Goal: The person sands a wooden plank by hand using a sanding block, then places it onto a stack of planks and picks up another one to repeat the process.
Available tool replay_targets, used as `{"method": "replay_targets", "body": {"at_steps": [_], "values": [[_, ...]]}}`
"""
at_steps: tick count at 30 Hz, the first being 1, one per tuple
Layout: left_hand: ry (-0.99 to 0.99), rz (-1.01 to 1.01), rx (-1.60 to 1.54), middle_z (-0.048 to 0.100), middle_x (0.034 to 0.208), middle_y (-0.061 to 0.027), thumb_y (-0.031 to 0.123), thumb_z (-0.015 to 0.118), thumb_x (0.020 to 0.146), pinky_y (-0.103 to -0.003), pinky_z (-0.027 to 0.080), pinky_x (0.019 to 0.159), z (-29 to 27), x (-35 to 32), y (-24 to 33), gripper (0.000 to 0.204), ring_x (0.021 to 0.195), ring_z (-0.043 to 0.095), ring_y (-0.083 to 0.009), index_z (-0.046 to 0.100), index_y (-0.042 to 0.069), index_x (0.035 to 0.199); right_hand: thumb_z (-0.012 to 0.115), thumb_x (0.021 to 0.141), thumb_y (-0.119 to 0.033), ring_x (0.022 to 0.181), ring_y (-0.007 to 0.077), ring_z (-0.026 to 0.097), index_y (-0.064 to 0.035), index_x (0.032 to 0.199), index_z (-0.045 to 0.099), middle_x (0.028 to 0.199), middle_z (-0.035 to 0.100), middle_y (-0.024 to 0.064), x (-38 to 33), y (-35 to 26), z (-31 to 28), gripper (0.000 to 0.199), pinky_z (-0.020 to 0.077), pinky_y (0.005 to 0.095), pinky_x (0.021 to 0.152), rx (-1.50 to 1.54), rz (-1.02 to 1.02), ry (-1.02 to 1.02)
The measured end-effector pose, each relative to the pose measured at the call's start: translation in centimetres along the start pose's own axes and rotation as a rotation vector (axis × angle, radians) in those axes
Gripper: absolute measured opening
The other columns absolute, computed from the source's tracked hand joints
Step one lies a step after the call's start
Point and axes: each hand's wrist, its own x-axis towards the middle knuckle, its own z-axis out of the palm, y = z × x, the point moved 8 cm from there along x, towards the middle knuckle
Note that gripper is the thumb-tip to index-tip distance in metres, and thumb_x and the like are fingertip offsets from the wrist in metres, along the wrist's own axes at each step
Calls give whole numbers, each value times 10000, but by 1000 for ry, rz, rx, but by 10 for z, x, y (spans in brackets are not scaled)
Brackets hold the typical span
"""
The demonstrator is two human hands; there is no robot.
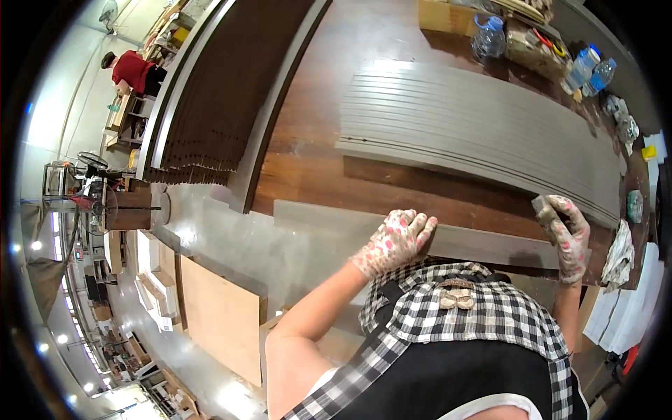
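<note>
My left hand (397, 243), in a white glove with pink spots, lies over a long grey slat (493, 246) at the table's near edge. Its fingers bend over the slat and press on it. To the right, my right hand (570, 241) wears a matching glove. Thumb and fingers pinch a small grey block (542, 208), perhaps a sanding sponge, just above the slat's right end. Beyond my hands, a row of similar grey slats (462, 126) lies side by side on the brown table (308, 154).
Dark boards (224, 91) are stacked at the table's left. Water bottles (581, 68), a large bottle (488, 38) and a cardboard box (448, 17) stand at the far right. A crumpled cloth (619, 257) hangs by the right edge. A person in red (133, 72) works far off left.
</note>
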Motion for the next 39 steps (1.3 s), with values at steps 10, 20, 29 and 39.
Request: {"method": "replay_targets", "body": {"at_steps": [10, 20, 29, 39], "values": [[493, -345, 92, 578, 1172, -187, 351, 792, 706, -479, 452, 934, -128, -35, -74, 774, 1050, 549, -378, 520, -19, 1329, 714, 859, -464, 916, 254, 592, 9, 1068, 606, 1061, 601, 194, -21, -123, 5, 528, 519, 382, 795, 122, -442, 43], [557, -845, -145, 588, 1204, -185, 372, 764, 845, -405, 450, 964, -94, -70, -267, 650, 1103, 564, -324, 545, -30, 1306, 753, 834, -232, 1000, 281, 650, -23, 1130, 666, 1092, 648, 176, -12, -119, 17, 373, 555, 434, 857, 304, -408, 14], [317, -1226, -891, 719, 958, -119, 287, 594, 975, -359, 551, 763, -60, -89, -338, 352, 840, 680, -274, 671, 0, 1165, 815, 799, -319, 974, 256, 668, -34, 1111, 667, 1078, 666, 144, -9, -98, 24, 448, 559, 423, 871, 348, -196, 154], [345, -1023, 139, 538, 1256, -208, 412, 756, 796, -441, 442, 994, -48, -67, -280, 897, 1149, 515, -375, 345, -40, 1453, 815, 820, -296, 889, 177, 668, -23, 1077, 669, 988, 692, 104, 6, -83, 59, 402, 558, 314, 767, 279, -42, 62]]}}
